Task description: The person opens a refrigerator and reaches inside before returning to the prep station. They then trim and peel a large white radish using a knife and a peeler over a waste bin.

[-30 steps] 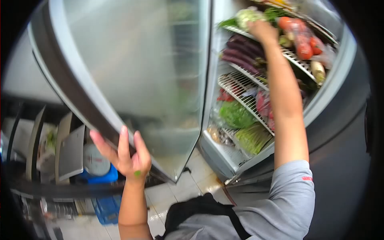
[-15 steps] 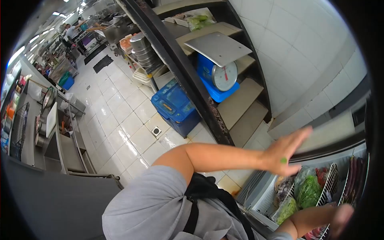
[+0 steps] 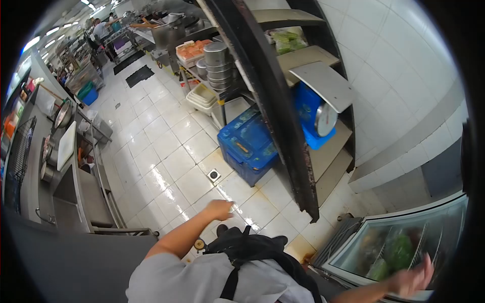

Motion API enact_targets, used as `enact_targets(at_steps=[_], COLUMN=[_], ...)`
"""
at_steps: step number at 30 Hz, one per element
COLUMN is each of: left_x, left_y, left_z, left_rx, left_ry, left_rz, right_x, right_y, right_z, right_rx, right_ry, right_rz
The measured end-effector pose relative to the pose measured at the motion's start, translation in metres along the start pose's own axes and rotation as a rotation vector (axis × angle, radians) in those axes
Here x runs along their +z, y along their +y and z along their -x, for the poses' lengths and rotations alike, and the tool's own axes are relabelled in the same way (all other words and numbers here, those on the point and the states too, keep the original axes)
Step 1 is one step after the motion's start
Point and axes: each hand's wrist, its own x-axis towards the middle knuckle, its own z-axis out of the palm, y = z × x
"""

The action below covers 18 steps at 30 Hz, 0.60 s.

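Observation:
My left hand (image 3: 220, 209) hangs over the tiled floor in front of me, fingers curled in, with nothing visible in it. At lower right, my right hand (image 3: 411, 279) is stretched out over the chest freezer's glass lid (image 3: 348, 257), fingers extended and slightly blurred. I cannot tell whether it touches the glass. Under the glass, green leafy vegetables (image 3: 400, 251) in clear bags lie between white wire dividers (image 3: 420, 243).
A black-edged stair (image 3: 283, 106) rises at the right, with a blue dial scale (image 3: 314, 113) on a step. Beside it stand a blue lidded bin (image 3: 247, 146) and stacked metal pots (image 3: 218, 65). Steel counters (image 3: 93, 202) line the left. People (image 3: 101, 33) work far back.
My left hand has swung from above the freezer to the left, over the floor. The freezer's vegetables, uncovered before, now lie under the glass lid. My view has shifted.

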Motion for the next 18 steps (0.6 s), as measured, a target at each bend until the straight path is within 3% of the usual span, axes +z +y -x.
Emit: enact_targets(at_steps=[2, 4, 5, 6, 7, 8, 9, 10, 11, 13, 17, 18], left_x=[0.008, 0.013, 0.01, 0.011, 0.013, 0.019, 0.018, 0.016, 0.012, 0.0, -0.055, -0.074], left_y=[-0.067, -0.115, -0.131, -0.141, -0.151, -0.161, -0.167, -0.172, -0.18, -0.197, -0.228, -0.239], left_z=[0.055, 0.097, 0.114, 0.129, 0.14, 0.147, 0.15, 0.154, 0.158, 0.154, 0.136, 0.128], left_rx=[-0.148, -0.23, -0.226, -0.27, -0.313, -0.312, -0.312, -0.289, -0.271, -0.233, -0.033, -0.036], left_ry=[0.066, 0.139, 0.144, 0.208, 0.272, 0.327, 0.338, 0.352, 0.368, 0.392, 0.447, 0.436], left_rz=[0.04, 0.12, 0.114, 0.189, 0.269, 0.303, 0.319, 0.365, 0.409, 0.446, 0.533, 0.532], right_x=[0.093, 0.192, 0.229, 0.255, 0.269, 0.269, 0.264, 0.263, 0.266, 0.254, 0.286, 0.304], right_y=[0.0, 0.008, 0.04, 0.106, 0.055, 0.019, 0.017, -0.001, -0.019, -0.05, -0.093, -0.098], right_z=[0.041, 0.114, 0.187, 0.323, 0.314, 0.332, 0.387, 0.403, 0.421, 0.44, 0.44, 0.438], right_rx=[0.244, 0.909, 0.886, 0.536, 0.762, 0.395, 0.334, 0.825, 1.173, 1.466, 1.539, 1.454], right_ry=[-0.071, -0.371, -0.713, -1.139, -1.768, -2.084, -2.193, -2.29, -2.306, -1.892, -1.94, -2.043], right_rz=[0.268, -0.383, -0.221, 0.099, 0.22, 0.053, 0.032, 0.043, 0.106, -0.037, 0.052, 0.061])
